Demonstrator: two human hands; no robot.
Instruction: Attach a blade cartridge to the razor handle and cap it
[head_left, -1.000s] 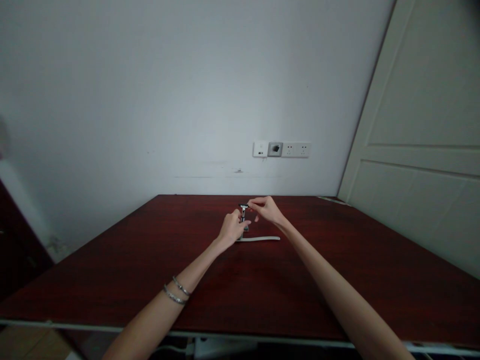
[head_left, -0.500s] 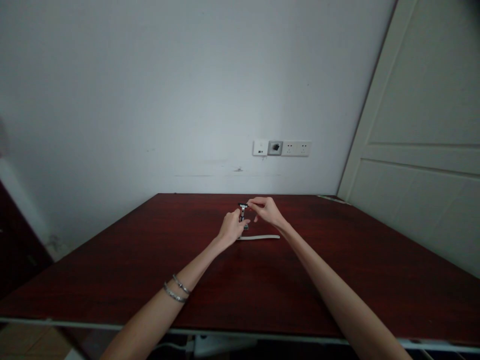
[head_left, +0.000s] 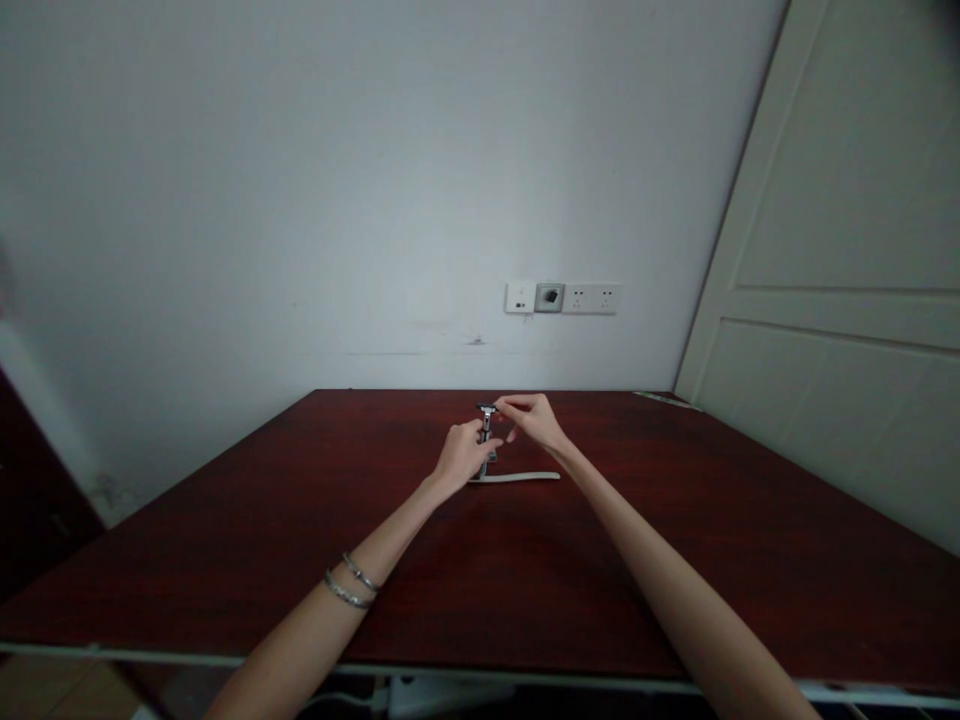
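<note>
A razor with a dark, wide head and a silvery neck stands upright above the table. My left hand is closed round its handle, thumb across the front. At the right end of the razor's head, my right hand pinches with thumb and forefinger. Just below the hands, a slim whitish strip lies on the table, its left end close to my left hand. What the small greyish shape behind my left thumb is, I cannot make out.
The dark red wooden table reaches back to a pale wall. Wall sockets sit above its far edge. A cream panelled door stands along the right side. Below the front edge, a white cable shows.
Both hands keep their hold on the razor, almost in place. Slightly more of the whitish strip's left end shows beside my left hand.
</note>
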